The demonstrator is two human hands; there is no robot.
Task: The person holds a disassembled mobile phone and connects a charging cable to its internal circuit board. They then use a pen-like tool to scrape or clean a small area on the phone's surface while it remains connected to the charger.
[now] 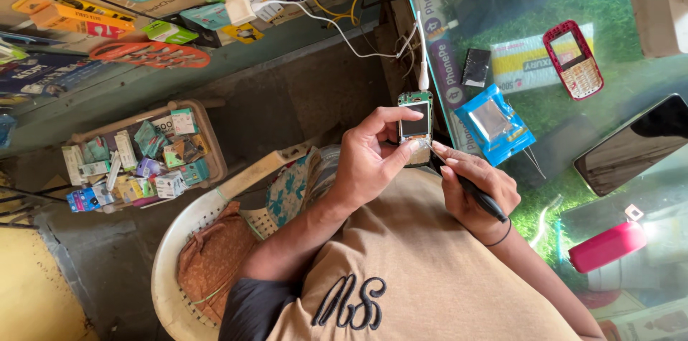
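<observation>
The left hand held a small phone board with a dark screen on it. The thumb and fingers pinched it tight from its sides. The board was up in the air, in front of the person's chest and just beside the edge of the glass counter. A white cable ran up from the top of the board to a white charger block on the shelf.

The right hand was closed around a thin black tool. The tip of the tool touched the bottom end of the board, close to the left thumb.

On the counter, just beside the hands, lay a blue packet with a shiny part inside. Farther off lay a red phone frame, a small black square and a big dark phone. A pink box sat near the right arm.

Under the left arm stood a white plastic chair with a brown bag on it. On the floor sat a basket full of small packets. An orange wire rack lay up on the shelf.
</observation>
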